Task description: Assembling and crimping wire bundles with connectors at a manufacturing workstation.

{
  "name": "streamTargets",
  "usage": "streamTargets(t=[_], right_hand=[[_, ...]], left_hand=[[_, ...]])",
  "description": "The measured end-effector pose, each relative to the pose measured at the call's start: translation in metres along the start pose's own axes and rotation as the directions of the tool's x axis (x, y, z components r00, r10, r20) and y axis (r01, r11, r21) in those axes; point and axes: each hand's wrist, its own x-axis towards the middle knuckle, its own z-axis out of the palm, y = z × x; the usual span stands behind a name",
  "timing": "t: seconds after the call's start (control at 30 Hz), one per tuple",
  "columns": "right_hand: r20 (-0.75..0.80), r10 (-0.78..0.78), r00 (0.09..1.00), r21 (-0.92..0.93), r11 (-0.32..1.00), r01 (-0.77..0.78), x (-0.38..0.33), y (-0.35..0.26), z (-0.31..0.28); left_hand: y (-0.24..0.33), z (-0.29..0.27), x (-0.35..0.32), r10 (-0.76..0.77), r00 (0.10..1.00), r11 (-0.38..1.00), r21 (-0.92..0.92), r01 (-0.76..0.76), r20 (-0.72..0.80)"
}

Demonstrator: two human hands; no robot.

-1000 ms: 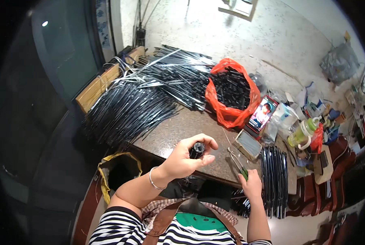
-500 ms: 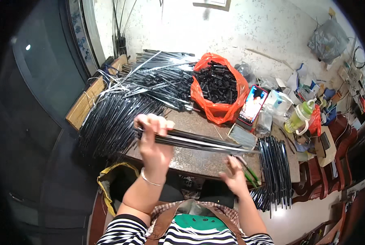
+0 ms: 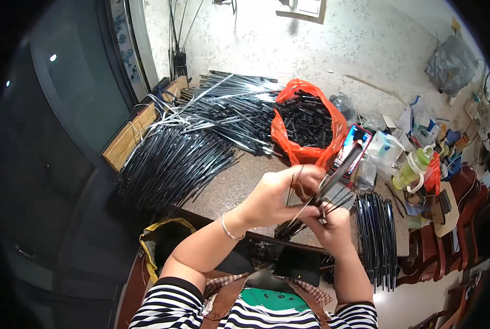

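Observation:
A bundle of thin black rods [image 3: 339, 173], like umbrella ribs, is held in front of me over the table's front part. Its far end points up and to the right, in front of the phone; several rods fan out from it near my hands. My left hand [image 3: 278, 193], with a bangle at the wrist, reaches across from the left, its fingers curled at the bundle. My right hand [image 3: 334, 223] closes on the bundle lower down, close to the left one. Fingers partly hide the gripped part. Other rod ends [image 3: 290, 229] show below the left hand.
Large piles of black rods [image 3: 171, 162] and silver-grey rods [image 3: 231, 104] lie at left. A red bag [image 3: 280, 131] holds black plastic pieces [image 3: 309, 122]. Right of it are a phone [image 3: 359, 135] and a green bottle [image 3: 407, 174]. More rods [image 3: 376, 233] overhang the table's [image 3: 245, 178] right front edge.
My left hand has moved right with the bundle, which swung from lying crosswise to pointing up and away. My right hand, previously apart, now grips it too. The view has shifted slightly.

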Motion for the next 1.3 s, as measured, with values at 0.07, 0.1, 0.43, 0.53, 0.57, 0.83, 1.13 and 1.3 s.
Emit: streamTargets(t=[0.07,0.1,0.43,0.53,0.57,0.83,1.13,1.3], right_hand=[[0.106,-0.113,0.988,0.141,0.985,0.098,0.005,0.005,-0.008],[0.192,-0.234,0.953,0.288,0.942,0.173,0.005,0.008,-0.013],[-0.454,0.230,0.861,0.261,0.958,-0.118,-0.003,0.022,0.012],[-0.376,0.285,0.882,0.521,0.852,-0.054,-0.007,0.012,0.002],[-0.428,0.244,0.870,0.528,0.849,0.021,-0.013,0.015,-0.004],[-0.440,0.360,0.822,0.474,0.871,-0.128,-0.029,0.002,-0.020],[-0.382,0.330,0.863,0.383,0.907,-0.177,-0.030,0.008,-0.021],[-0.300,0.308,0.903,0.354,0.915,-0.194,-0.028,0.010,-0.017]], left_hand=[[-0.005,-0.008,0.000,0.088,0.990,0.996,-0.002,-0.089,0.107],[-0.005,-0.011,0.000,0.174,0.961,0.984,-0.014,-0.175,0.215],[-0.021,0.015,0.015,-0.141,0.974,0.984,-0.129,0.120,-0.174],[-0.020,0.003,0.020,-0.042,0.991,0.936,-0.342,0.085,0.130],[-0.026,-0.003,0.025,0.023,0.989,0.859,-0.509,0.053,0.143],[-0.167,0.021,0.016,-0.209,0.966,0.673,0.739,0.031,0.150],[-0.174,-0.016,0.085,0.044,0.969,0.254,0.941,0.223,-0.241],[-0.180,-0.033,0.101,-0.311,0.950,0.049,0.998,0.043,-0.025]])
